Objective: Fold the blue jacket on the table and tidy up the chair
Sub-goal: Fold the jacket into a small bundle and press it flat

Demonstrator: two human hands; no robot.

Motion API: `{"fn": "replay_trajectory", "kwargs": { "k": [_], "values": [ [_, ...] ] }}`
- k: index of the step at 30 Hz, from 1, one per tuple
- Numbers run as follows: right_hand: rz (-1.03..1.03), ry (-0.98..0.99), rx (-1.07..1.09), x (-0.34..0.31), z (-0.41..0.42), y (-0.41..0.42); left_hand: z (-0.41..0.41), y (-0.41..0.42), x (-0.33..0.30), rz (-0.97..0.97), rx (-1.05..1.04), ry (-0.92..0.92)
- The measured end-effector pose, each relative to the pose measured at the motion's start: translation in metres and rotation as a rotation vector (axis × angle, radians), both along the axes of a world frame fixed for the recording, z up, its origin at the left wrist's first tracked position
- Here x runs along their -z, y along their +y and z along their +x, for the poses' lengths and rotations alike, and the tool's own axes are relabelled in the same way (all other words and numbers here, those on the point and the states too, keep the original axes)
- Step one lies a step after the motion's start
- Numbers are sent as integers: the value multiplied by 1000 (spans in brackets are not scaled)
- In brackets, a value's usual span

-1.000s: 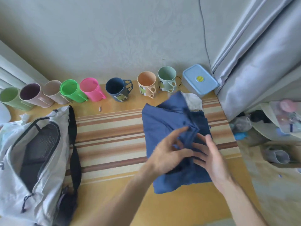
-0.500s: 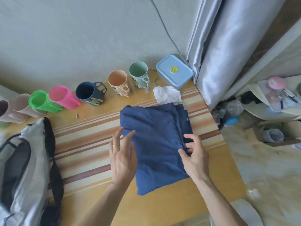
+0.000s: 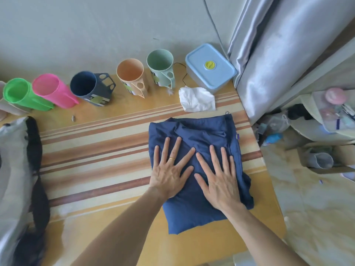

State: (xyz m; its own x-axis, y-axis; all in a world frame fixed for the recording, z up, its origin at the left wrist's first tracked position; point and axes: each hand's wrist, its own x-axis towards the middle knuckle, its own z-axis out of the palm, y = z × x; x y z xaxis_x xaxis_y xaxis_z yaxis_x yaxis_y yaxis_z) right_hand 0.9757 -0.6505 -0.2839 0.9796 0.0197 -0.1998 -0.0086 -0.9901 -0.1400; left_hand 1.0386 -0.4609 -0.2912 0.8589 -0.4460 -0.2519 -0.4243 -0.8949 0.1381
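The blue jacket (image 3: 197, 131) lies folded into a compact rectangle on the right part of the striped table (image 3: 96, 156). Both my hands lie flat on top of it, fingers spread. My left hand (image 3: 171, 169) presses the jacket's left half and wears a ring. My right hand (image 3: 219, 177) presses its right half, close beside the left. No chair is in view.
Several coloured cups (image 3: 130, 75) line the back of the table by the wall. A blue lidded box (image 3: 210, 67) and a crumpled white tissue (image 3: 196, 99) sit behind the jacket. A grey backpack (image 3: 15, 169) fills the left edge. A curtain (image 3: 278, 45) and floor clutter (image 3: 317, 160) are to the right.
The jacket's raised flap has been laid down. Both hands moved from its edges onto its top and now lie flat with spread fingers.
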Motion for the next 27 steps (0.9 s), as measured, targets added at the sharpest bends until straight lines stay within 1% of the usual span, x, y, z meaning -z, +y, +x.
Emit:
{"fn": "replay_trajectory", "kwargs": {
  "k": [2, 4, 6, 8, 10, 11, 12, 14, 16, 17, 19, 21, 23, 24, 26, 27],
  "values": [
    [-9, -6, 9, 5, 2, 0, 3, -1, 3, 13, 19, -1],
    [0, 30, -1, 2, 2, 2, 4, 1, -4, -5, 38, 47],
    [53, 60, -4, -9, 1, -2, 1, 11, -16, -70, 87, 65],
    [146, 65, -14, -29, -10, -13, -13, 30, -32, -171, 169, 35],
    [250, 47, -116, -52, -31, -31, -35, 57, -44, -222, 245, -7],
    [279, 56, -196, -60, -43, -41, -45, 71, -46, -215, 284, -16],
    [274, 92, -282, -66, -51, -51, -52, 82, -47, -185, 331, -8],
    [151, 205, -431, -70, -57, -67, -60, 93, -41, -109, 406, 30],
    [39, 302, -499, -65, -52, -72, -62, 92, -33, -77, 410, 51],
    [16, 312, -511, -62, -47, -74, -60, 88, -30, -67, 402, 54],
    [9, 299, -519, -56, -39, -78, -55, 80, -26, -51, 372, 44],
    [51, 303, -501, -53, -33, -81, -53, 72, -24, -84, 310, 29],
    [165, 300, -429, -60, -23, -80, -52, 62, -31, -272, 125, 64],
    [252, 311, -354, -69, -15, -79, -50, 57, -40, -395, 11, 147],
    [437, 396, -179, -94, 8, -77, -40, 52, -60, -619, -221, 356],
    [536, 430, -98, -105, 20, -78, -32, 52, -67, -683, -332, 444]
  ]
}}
